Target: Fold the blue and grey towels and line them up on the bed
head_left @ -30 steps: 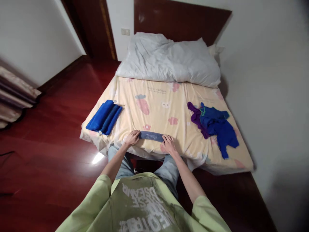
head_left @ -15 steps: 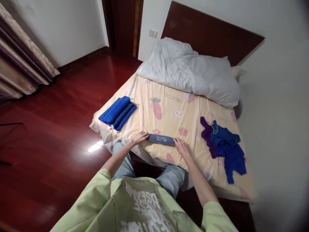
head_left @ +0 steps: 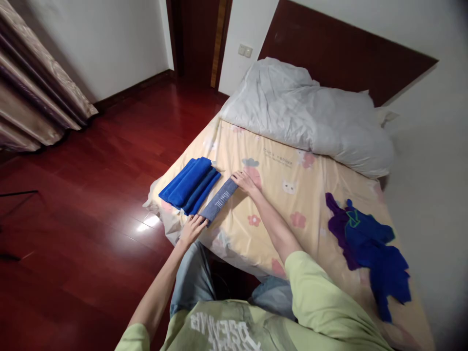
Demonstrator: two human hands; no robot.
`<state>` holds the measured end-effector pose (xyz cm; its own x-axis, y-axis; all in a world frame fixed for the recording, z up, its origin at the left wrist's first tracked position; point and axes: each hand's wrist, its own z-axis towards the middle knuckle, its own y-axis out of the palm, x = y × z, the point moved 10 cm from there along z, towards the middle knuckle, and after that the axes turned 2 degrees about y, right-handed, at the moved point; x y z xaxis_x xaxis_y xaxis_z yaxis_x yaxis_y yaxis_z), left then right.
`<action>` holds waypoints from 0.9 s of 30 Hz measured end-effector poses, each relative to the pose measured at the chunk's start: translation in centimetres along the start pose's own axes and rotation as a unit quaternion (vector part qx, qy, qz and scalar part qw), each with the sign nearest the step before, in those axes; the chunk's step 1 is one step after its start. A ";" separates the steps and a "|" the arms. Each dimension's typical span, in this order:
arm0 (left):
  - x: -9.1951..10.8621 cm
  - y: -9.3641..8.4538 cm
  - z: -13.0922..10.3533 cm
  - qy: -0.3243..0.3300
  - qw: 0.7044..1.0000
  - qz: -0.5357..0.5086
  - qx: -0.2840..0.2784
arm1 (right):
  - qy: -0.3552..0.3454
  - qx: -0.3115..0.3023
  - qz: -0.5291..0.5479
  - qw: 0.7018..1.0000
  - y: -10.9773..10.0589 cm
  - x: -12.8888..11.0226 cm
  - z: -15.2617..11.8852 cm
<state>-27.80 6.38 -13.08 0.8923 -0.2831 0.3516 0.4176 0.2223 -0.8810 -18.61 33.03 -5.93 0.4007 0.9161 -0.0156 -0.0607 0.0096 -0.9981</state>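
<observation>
A narrow folded strip of grey-blue cloth point(head_left: 220, 199) with white lettering, perhaps a T-shirt, lies slantwise over the bed. My left hand point(head_left: 193, 228) holds its near end, and my right hand point(head_left: 244, 181) is closed at its far end; the fingertips are partly hidden. Just left of the strip, several blue folded cloths point(head_left: 189, 185) lie side by side near the bed's left edge.
On the bed's right side lie a crumpled blue garment point(head_left: 380, 253) and a purple garment point(head_left: 340, 234). A bunched white quilt point(head_left: 303, 112) covers the head end of the patterned sheet point(head_left: 274, 195), below the dark headboard point(head_left: 343, 48). Red wooden floor point(head_left: 91, 195) extends leftward.
Both hands have carried the grey-blue strip left and turned it from crosswise to slanted, beside the blue folded cloths. The view has swung slightly left.
</observation>
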 end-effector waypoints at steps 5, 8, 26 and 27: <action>-1.3 0.4 -1.4 0.004 0.999 0.046 0.016 | -0.027 0.009 0.026 0.999 3.7 -1.7 5.1; -1.7 0.6 -1.7 0.004 0.998 0.054 0.015 | -0.018 0.018 0.033 0.999 5.6 -1.7 6.2; -2.8 0.4 -2.2 -0.001 0.998 0.055 0.016 | 0.108 -0.022 -0.017 0.994 7.9 -0.2 6.3; -2.9 0.3 -2.3 -0.001 0.998 0.053 0.024 | 0.106 -0.025 -0.016 0.994 8.0 -0.4 6.1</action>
<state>-30.64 5.07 -15.08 0.9321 -0.2536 0.2584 0.3290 0.2953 -0.8970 -24.81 35.16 -13.59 0.5859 0.8103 0.0091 -0.0014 0.0122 -0.9999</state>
